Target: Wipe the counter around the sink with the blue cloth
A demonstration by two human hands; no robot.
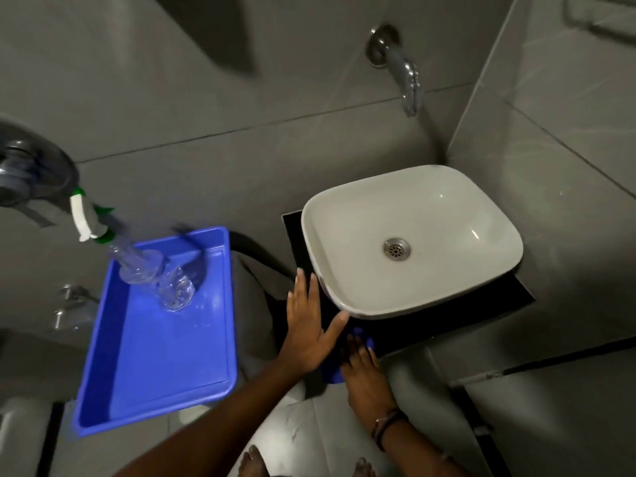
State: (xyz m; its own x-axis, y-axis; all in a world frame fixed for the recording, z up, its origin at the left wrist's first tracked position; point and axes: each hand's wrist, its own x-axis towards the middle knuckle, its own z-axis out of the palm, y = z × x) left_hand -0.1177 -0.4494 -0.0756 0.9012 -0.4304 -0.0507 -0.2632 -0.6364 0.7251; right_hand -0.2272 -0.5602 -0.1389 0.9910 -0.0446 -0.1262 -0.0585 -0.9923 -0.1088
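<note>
Right hand (361, 370) presses flat on the blue cloth (334, 371) on the black tabletop (413, 327) before the white sink (409, 242); left hand (311, 325) spread flat, empty, thumb touching the sink's rim.

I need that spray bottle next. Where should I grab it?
Grip the spray bottle by its narrow neck below the white trigger head, reaching from the right. It leans up and left out of the blue tray, so the neck is clear.

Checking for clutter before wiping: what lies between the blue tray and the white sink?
In the head view, only the left hand, spread flat on the black counter, lies between the blue tray and sink.
</note>
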